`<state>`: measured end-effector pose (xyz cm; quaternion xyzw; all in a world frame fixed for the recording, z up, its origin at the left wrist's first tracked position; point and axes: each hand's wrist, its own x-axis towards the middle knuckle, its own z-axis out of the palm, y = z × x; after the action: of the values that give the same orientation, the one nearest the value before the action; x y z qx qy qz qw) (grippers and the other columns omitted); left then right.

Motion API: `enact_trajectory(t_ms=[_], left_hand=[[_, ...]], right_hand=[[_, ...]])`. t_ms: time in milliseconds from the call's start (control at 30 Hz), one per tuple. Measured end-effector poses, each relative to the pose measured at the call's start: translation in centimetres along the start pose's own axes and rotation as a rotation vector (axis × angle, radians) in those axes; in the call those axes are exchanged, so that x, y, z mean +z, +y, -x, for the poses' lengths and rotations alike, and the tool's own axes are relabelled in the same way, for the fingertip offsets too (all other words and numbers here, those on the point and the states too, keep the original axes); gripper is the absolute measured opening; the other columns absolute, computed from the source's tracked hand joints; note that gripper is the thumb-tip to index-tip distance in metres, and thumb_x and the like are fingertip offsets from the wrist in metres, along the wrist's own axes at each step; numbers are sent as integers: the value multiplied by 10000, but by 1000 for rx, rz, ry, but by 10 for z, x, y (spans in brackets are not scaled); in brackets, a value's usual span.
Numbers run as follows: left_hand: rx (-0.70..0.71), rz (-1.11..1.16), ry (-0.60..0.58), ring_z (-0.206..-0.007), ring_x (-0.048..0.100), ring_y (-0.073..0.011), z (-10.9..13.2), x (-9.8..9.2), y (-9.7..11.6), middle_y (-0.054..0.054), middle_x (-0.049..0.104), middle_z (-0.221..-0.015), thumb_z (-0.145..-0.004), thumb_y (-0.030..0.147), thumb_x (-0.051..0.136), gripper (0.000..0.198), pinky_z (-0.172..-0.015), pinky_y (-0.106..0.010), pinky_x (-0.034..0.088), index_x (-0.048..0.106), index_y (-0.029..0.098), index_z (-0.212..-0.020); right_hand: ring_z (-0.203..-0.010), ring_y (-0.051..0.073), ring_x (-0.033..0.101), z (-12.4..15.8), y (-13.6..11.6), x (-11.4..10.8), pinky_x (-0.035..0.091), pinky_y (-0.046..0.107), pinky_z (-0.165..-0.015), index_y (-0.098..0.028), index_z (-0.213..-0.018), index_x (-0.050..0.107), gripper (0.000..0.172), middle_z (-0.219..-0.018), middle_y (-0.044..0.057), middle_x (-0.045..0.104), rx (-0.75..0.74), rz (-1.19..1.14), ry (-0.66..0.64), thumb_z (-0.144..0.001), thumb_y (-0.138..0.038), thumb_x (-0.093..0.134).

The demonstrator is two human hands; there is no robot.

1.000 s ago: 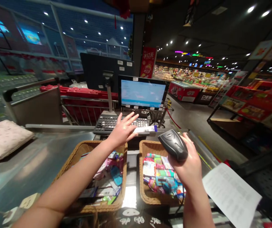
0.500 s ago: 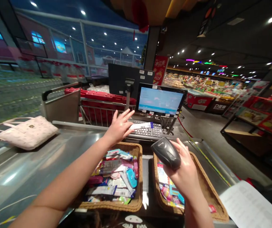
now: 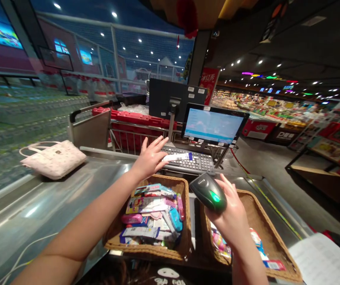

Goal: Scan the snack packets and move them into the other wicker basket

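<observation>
My left hand (image 3: 151, 157) holds a slim white packet with a dark blue end (image 3: 178, 157) above the keyboard (image 3: 199, 163). The packet is pinched by the thumb, and the other fingers are spread. My right hand (image 3: 228, 209) is wrapped around a black barcode scanner (image 3: 207, 190), whose green light is lit. Below my left hand stands a wicker basket (image 3: 187, 221) full of small packets and a blue plastic item (image 3: 175, 219). A second wicker basket (image 3: 272, 225) with fewer packets stands under my right hand, which partly hides its contents.
A lit monitor (image 3: 214, 123) stands behind the keyboard, with a second screen's dark back (image 3: 174, 99) beside it. On the metal counter (image 3: 95, 190), a pale handbag (image 3: 57, 159) lies at left. Paper sheets (image 3: 326, 259) lie at right. A cart (image 3: 125, 134) stands beyond.
The scanner's green light has come on. The whole view has shifted, so the surroundings sit further right. Both hands keep their holds, and more of the right basket's packets show.
</observation>
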<state>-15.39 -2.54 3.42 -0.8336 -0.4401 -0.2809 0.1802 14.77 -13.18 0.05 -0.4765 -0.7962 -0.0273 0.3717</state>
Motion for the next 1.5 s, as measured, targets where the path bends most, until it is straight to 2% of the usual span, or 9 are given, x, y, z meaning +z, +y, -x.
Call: enact_trajectory(t_ms=[167, 633, 833, 1067, 1167, 1267, 1400, 1500], left_hand=[[-19, 14, -47, -1456, 330, -341, 14, 2, -6, -144, 379, -1561, -908, 317, 615, 165, -1162, -701, 74, 714, 195, -960], [-115, 107, -258, -1459, 322, -339, 77, 34, -25, -150, 408, -1546, -897, 327, 627, 173, -1152, -706, 86, 727, 192, -937], [-130, 137, -371, -1457, 325, -328, 104, 58, -26, -155, 428, -1533, -913, 321, 602, 185, -1145, -710, 97, 721, 179, -910], [-139, 128, -482, -1442, 350, -340, 128, 93, -31, -158, 458, -1512, -881, 328, 641, 180, -1159, -681, 98, 741, 179, -902], [-170, 120, -525, -1434, 357, -356, 131, 100, -32, -171, 490, -1483, -850, 326, 670, 174, -1151, -693, 87, 747, 176, -890], [-196, 111, -533, -1420, 378, -362, 125, 98, -29, -168, 500, -1475, -844, 300, 659, 158, -1138, -712, 107, 749, 181, -896], [-186, 119, -504, -1430, 365, -359, 106, 92, -18, -165, 482, -1490, -888, 335, 607, 210, -1131, -712, 155, 741, 185, -951], [-138, 154, -461, -1442, 350, -350, 87, 90, -4, -164, 472, -1499, -904, 335, 588, 221, -1135, -713, 145, 734, 188, -982]], right_hand=[[-1442, 377, 347, 0, -6, 6, 265, 722, -1125, -255, -1226, 578, 453, -1324, 95, 577, 1, -30, -16, -776, -198, 579], [-1420, 394, 381, -3, -19, 27, 267, 728, -1112, -246, -1162, 606, 390, -1287, 102, 605, 14, -76, -67, -773, -247, 618], [-1414, 397, 389, -2, -23, 34, 269, 710, -1124, -230, -1133, 624, 372, -1274, 104, 616, 25, -80, -92, -761, -224, 620], [-1395, 387, 418, 0, -24, 31, 300, 687, -1121, -228, -1147, 619, 389, -1254, 107, 629, 21, -77, -73, -759, -206, 610], [-1396, 380, 419, 3, -21, 27, 307, 677, -1122, -234, -1160, 613, 407, -1258, 105, 630, 31, -68, -72, -755, -198, 608], [-1392, 381, 423, 7, -15, 24, 325, 672, -1112, -231, -1177, 602, 419, -1270, 113, 625, 45, -58, -66, -758, -223, 613], [-1393, 375, 425, 14, -4, 18, 323, 664, -1118, -236, -1168, 603, 415, -1272, 103, 620, 86, -34, -57, -754, -224, 606], [-1401, 384, 412, 20, 7, 8, 304, 673, -1127, -231, -1148, 615, 411, -1258, 98, 625, 120, -4, -52, -737, -216, 611]])
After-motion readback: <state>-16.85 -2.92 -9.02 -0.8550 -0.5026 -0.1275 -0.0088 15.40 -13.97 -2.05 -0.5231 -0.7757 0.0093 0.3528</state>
